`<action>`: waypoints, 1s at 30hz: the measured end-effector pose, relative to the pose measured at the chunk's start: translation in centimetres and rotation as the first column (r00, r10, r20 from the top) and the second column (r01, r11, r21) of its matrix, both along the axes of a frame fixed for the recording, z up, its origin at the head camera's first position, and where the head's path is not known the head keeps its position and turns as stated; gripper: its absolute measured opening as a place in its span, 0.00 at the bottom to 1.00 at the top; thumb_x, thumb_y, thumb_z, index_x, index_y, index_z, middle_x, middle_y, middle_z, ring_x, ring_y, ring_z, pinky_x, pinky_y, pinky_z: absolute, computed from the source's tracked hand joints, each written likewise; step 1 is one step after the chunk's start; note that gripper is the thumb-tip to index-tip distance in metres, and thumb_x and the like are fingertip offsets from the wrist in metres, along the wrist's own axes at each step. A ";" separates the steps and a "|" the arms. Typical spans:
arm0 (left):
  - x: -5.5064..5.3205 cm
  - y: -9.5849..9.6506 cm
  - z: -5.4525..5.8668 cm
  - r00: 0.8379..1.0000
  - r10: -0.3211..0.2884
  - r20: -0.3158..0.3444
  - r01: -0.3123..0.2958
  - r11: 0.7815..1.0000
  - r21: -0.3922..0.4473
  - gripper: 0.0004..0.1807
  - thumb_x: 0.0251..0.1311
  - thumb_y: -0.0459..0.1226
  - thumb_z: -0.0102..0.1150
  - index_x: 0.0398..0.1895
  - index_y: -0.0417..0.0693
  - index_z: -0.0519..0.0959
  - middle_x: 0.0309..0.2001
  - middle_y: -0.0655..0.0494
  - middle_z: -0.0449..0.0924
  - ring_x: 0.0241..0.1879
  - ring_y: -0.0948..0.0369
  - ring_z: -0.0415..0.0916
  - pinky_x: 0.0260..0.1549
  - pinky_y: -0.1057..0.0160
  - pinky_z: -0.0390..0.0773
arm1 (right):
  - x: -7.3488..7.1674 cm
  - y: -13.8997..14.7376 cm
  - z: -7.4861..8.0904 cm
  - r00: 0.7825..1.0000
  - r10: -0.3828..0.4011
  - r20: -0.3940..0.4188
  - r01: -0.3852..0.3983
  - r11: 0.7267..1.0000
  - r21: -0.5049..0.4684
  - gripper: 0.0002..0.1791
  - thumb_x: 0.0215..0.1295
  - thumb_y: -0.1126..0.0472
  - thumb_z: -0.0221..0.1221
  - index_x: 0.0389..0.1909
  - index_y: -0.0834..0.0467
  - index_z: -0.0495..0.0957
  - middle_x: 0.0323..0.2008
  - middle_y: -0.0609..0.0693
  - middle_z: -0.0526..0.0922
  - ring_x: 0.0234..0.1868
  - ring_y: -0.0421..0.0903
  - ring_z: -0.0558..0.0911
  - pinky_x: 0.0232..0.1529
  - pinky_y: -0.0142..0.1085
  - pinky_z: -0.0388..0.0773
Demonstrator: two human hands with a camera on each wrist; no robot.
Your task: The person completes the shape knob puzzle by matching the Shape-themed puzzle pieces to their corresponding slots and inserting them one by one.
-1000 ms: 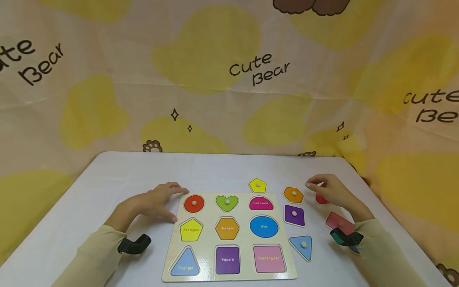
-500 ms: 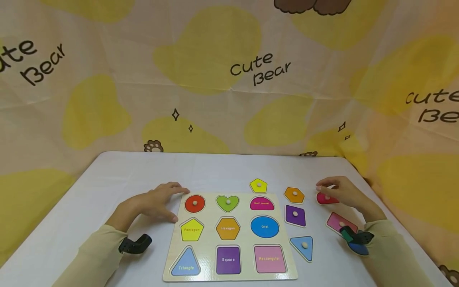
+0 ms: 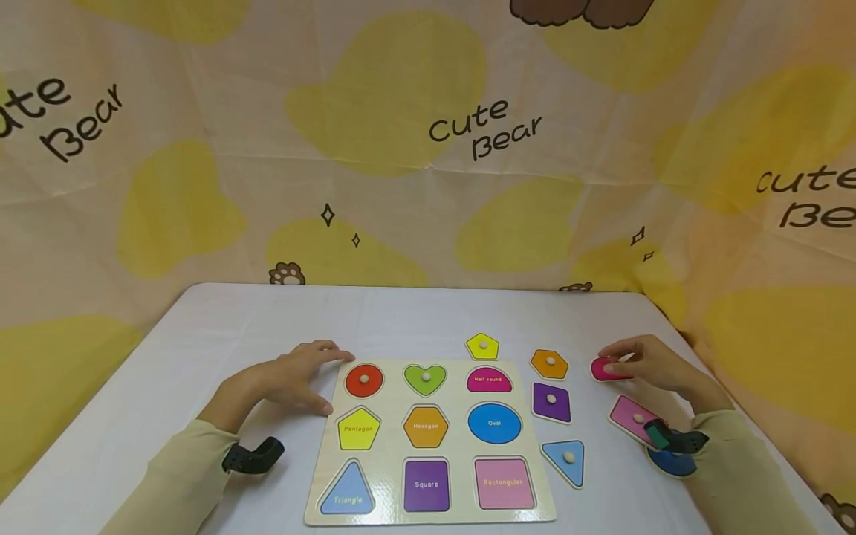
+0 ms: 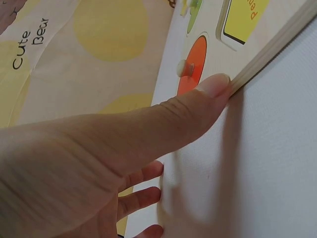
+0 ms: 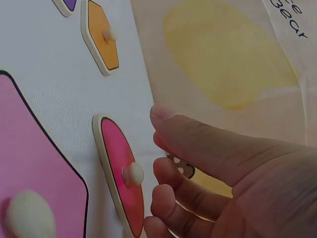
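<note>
A wooden shape puzzle board (image 3: 391, 475) lies on the white table. My left hand (image 3: 284, 379) rests at its upper left corner, thumb and index finger spread along the edges; in the left wrist view the thumb (image 4: 173, 116) presses the board's side. My right hand (image 3: 658, 364) is over the pink half-round piece (image 3: 605, 369) at the right. In the right wrist view its relaxed fingers are beside that piece's white knob (image 5: 134, 173), apart from it. A red circle (image 3: 364, 380) and a green heart (image 3: 424, 380) with knobs sit in the board's top row.
Loose pieces lie around the board: a yellow pentagon (image 3: 482, 346), orange hexagon (image 3: 549, 364), purple square (image 3: 551, 403), blue triangle (image 3: 564, 464) and pink rectangle (image 3: 628, 416). A blue piece (image 3: 672, 464) is partly under the right wrist camera. A patterned cloth (image 3: 374, 223) hangs behind the table.
My right hand has moved to the right and slightly down, coming close over the pink half-round piece and uncovering more of the pink rectangle and blue piece. The left hand stays at the board's corner.
</note>
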State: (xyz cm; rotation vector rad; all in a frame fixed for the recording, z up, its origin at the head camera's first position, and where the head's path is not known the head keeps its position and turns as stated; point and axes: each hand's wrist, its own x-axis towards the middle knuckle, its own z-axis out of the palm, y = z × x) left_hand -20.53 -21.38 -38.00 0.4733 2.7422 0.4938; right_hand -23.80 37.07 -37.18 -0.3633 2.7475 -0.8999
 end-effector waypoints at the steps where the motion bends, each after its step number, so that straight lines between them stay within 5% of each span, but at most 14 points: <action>1: 0.0 0.0 0.0 1.000 0.000 -0.001 0.000 1.000 0.000 0.47 0.42 0.51 0.81 0.70 0.63 0.71 0.75 0.40 0.61 0.74 0.35 0.56 0.60 0.22 0.66 | 0.0 0.1 -0.1 1.000 0.002 0.000 -0.002 1.000 -0.003 0.22 0.67 0.57 0.65 0.56 0.66 0.81 0.51 0.63 0.85 0.46 0.48 0.80 0.38 0.27 0.81; 14: 0.1 0.0 0.1 1.000 -0.014 -0.019 0.014 1.000 0.001 0.47 0.42 0.51 0.80 0.70 0.62 0.71 0.74 0.41 0.63 0.73 0.36 0.58 0.60 0.23 0.67 | 0.0 1.3 -0.8 0.999 -0.021 0.047 0.022 0.999 -0.030 0.21 0.67 0.58 0.65 0.55 0.67 0.81 0.43 0.55 0.82 0.43 0.47 0.75 0.34 0.28 0.78; 20: 0.1 0.0 0.0 1.000 -0.012 -0.017 0.012 1.000 0.003 0.46 0.43 0.51 0.80 0.70 0.62 0.71 0.74 0.41 0.63 0.73 0.36 0.59 0.60 0.24 0.68 | -0.3 1.4 -1.4 0.999 -0.036 0.036 0.037 0.999 -0.038 0.19 0.67 0.61 0.65 0.54 0.70 0.81 0.36 0.52 0.77 0.35 0.42 0.74 0.31 0.28 0.77; 30: 0.0 0.0 0.0 1.000 -0.012 -0.009 0.012 1.000 -0.001 0.47 0.42 0.52 0.80 0.70 0.63 0.71 0.74 0.41 0.63 0.73 0.36 0.58 0.59 0.24 0.69 | -0.4 1.3 -1.9 0.998 -0.056 -0.002 0.056 0.998 -0.033 0.13 0.68 0.63 0.64 0.47 0.69 0.82 0.34 0.53 0.78 0.37 0.45 0.73 0.30 0.27 0.76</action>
